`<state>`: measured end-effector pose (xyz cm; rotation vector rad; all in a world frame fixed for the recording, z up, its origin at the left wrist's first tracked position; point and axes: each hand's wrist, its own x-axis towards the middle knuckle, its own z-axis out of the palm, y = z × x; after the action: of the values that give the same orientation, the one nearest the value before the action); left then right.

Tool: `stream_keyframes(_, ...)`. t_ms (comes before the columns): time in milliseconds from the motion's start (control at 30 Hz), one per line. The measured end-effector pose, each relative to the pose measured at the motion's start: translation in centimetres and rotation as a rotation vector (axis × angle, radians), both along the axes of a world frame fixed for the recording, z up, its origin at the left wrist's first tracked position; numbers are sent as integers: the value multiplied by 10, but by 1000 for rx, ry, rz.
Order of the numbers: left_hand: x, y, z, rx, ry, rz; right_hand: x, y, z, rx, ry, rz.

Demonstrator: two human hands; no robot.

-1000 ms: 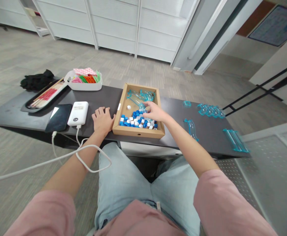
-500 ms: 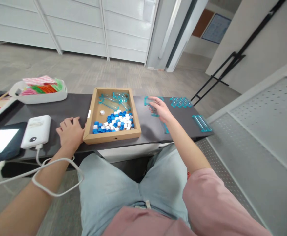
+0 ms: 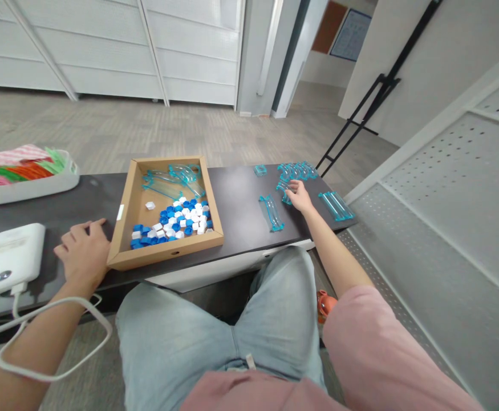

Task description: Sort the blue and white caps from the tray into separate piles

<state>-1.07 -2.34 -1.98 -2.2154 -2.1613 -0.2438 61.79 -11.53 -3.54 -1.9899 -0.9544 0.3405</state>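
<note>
My right hand [image 3: 301, 197] reaches to the far right of the dark table [image 3: 240, 194], fingers pinched on a curved clear teal plastic piece [image 3: 284, 190], just below a cluster of similar teal pieces [image 3: 297, 169]. My left hand [image 3: 83, 251] lies flat on the table with its fingers spread, touching the left wall of a cardboard tray [image 3: 163, 260]. The tray holds several blue and white caps [image 3: 172, 222] and more teal pieces [image 3: 173, 176].
A straight teal piece [image 3: 270, 213] lies left of my right hand, two more [image 3: 337, 205] to its right, a small one [image 3: 260, 169] further back. A white power bank [image 3: 12, 257] with cable [image 3: 52, 342] and a white basket [image 3: 27, 188] sit at left.
My right hand has left the tray with a teal piece and moved right to the cluster. My head has turned right. The left hand has stayed beside the tray.
</note>
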Motion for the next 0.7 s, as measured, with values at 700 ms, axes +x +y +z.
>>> stream_keyframes(700,-10,9,-2,-62,151,37,-69,107,31,-269,-621,463)
